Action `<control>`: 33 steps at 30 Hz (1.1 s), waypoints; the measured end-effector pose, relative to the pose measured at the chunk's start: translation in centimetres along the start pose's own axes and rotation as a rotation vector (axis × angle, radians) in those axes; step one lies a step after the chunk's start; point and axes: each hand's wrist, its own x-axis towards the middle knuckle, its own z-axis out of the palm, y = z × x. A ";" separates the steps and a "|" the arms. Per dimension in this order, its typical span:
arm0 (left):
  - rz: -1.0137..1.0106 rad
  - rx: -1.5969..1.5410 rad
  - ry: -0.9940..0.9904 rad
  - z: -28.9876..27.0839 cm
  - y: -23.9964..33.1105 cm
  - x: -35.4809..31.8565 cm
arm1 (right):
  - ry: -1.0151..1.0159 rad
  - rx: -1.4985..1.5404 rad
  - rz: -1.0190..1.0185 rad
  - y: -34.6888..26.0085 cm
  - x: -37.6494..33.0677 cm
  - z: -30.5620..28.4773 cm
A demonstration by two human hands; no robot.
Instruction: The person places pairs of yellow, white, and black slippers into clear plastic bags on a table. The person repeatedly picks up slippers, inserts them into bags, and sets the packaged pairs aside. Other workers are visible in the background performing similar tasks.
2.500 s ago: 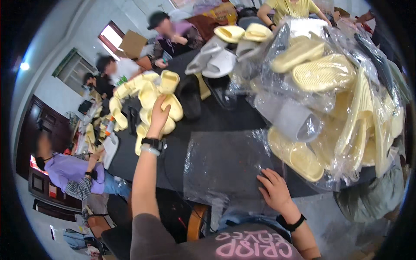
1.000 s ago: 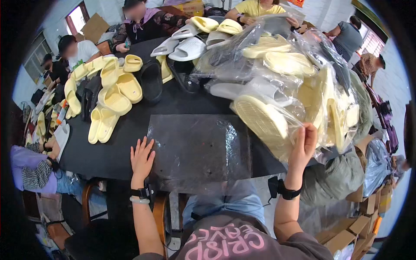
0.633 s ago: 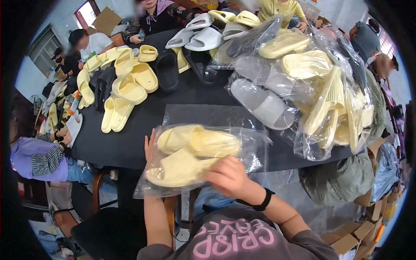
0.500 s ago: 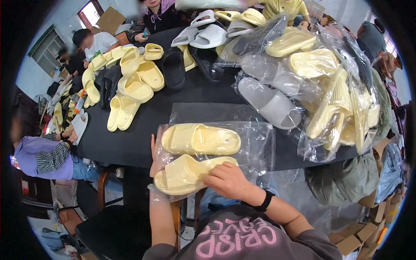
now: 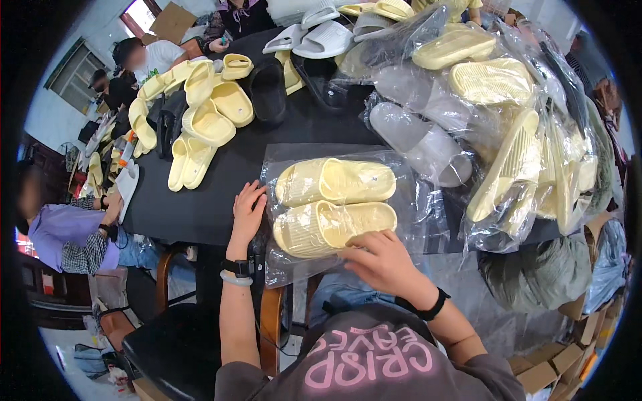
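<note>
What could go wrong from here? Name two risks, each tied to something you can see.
The clear bag holding two yellow slippers overhangs the near edge of the black table, so a nudge from the right hand might tip it off.
The heap of bagged slippers to its right lies piled at angles, so disturbing one could make others slide.

We note pale walls [image 5: 100, 30] far left — grey window [image 5: 75, 73] set in — black table [image 5: 242, 157] ahead, black chair [image 5: 174, 344] near left, grey floor [image 5: 461, 301] near right.
</note>
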 end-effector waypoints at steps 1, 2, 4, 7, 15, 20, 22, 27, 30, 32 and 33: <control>0.048 0.002 0.025 0.5 0.1 0.4 | 0.060 0.011 -0.005 -0.4 -0.6 -0.9; 0.112 0.089 0.067 0.0 -0.2 0.2 | 0.122 0.022 -0.010 -0.8 -1.3 -1.8; 0.214 0.222 0.124 -0.1 1.0 1.1 | 0.285 -0.069 0.000 -0.7 -3.8 -5.0; 0.152 0.077 0.151 -0.8 0.9 1.1 | 0.583 -0.205 0.248 0.3 -7.9 -8.0; -0.238 -0.370 -0.118 0.1 0.5 5.9 | 0.197 -0.024 0.473 1.9 -7.8 -5.9; -0.290 -0.577 -0.161 -0.3 0.8 7.6 | 0.035 0.117 0.686 2.3 -6.2 -4.1; -0.359 -0.733 -0.151 0.2 2.2 8.3 | -0.046 0.160 0.771 2.6 -6.2 -3.8; -0.385 -0.830 -0.025 1.7 0.7 10.0 | 0.283 -0.204 0.543 3.6 -7.4 -3.4; -0.449 -0.904 0.004 2.2 3.0 9.8 | 0.293 -0.101 0.610 4.7 -8.7 -3.2; -0.394 -0.913 0.002 1.9 3.8 9.5 | 0.301 0.080 0.655 4.7 -8.7 -3.4; -0.341 -0.906 -0.030 1.7 2.9 9.2 | 0.313 0.203 0.690 4.4 -8.4 -3.6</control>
